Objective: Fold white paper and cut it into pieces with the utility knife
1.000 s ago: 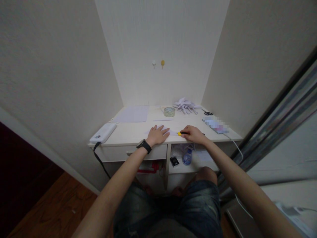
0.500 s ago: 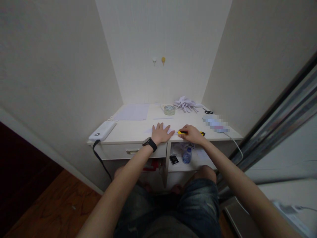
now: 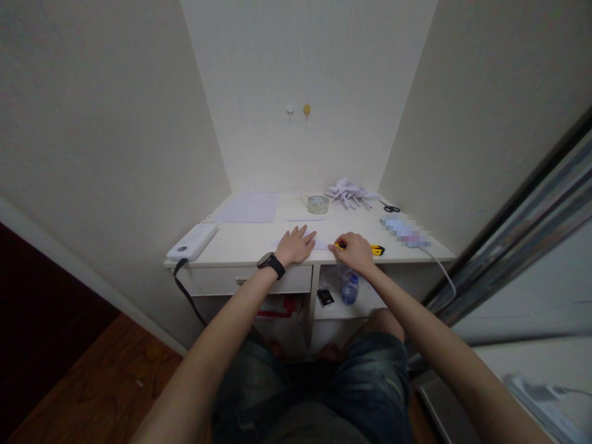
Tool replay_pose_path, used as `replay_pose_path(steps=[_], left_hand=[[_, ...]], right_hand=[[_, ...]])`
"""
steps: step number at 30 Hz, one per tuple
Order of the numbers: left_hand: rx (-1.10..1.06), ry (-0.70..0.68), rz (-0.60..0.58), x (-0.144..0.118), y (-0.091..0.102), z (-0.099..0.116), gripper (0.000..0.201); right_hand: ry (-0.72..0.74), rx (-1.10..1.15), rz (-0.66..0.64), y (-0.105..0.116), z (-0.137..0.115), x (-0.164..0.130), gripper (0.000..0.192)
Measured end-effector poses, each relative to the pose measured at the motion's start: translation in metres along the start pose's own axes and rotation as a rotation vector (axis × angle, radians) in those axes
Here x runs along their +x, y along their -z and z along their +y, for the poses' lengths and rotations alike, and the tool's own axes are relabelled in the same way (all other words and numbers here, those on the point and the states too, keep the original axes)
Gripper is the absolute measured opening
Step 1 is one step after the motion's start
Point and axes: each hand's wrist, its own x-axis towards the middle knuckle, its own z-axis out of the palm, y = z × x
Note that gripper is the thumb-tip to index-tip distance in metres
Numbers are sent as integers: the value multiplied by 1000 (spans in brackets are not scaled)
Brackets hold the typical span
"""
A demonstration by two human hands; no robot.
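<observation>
My left hand [image 3: 297, 245] lies flat near the desk's front edge, fingers spread over a white piece of paper [image 3: 320, 245] that it partly covers. To its right, my right hand [image 3: 355, 250] is closed around a yellow and black utility knife [image 3: 378, 250]. The knife's rear end sticks out to the right of the hand, and a bit of its front shows by the thumb, close to the paper's right end. Its blade cannot be made out. Behind the hands, a thin rolled paper stick [image 3: 306, 219] lies on the desk [image 3: 245, 237].
A roll of clear tape [image 3: 318, 205], a pile of folded paper pinwheels [image 3: 350, 192] and black scissors [image 3: 391, 208] sit at the back. Left are paper sheets [image 3: 247, 208] and a white power bank [image 3: 193, 242]. A bottle [image 3: 350, 290] stands on the shelf below.
My left hand has slid slightly left, uncovering more of the paper. My right hand has shifted a little left, its thumb now nearer the knife's front end.
</observation>
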Motion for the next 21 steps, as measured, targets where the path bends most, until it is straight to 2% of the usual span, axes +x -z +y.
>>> replay_pose_path(steps=[4,12,21], left_hand=[[-3,-20,-45,1,3,-11,58],[-4,-18,-31,-1,2,-9,56],[-4,-25,-69,0,2,-10,58]], right_hand=[[16,21,5,0,2,-2,31],[144,98,5,-5,16,-2,34],[322,243,-166,-1,39,11,20]])
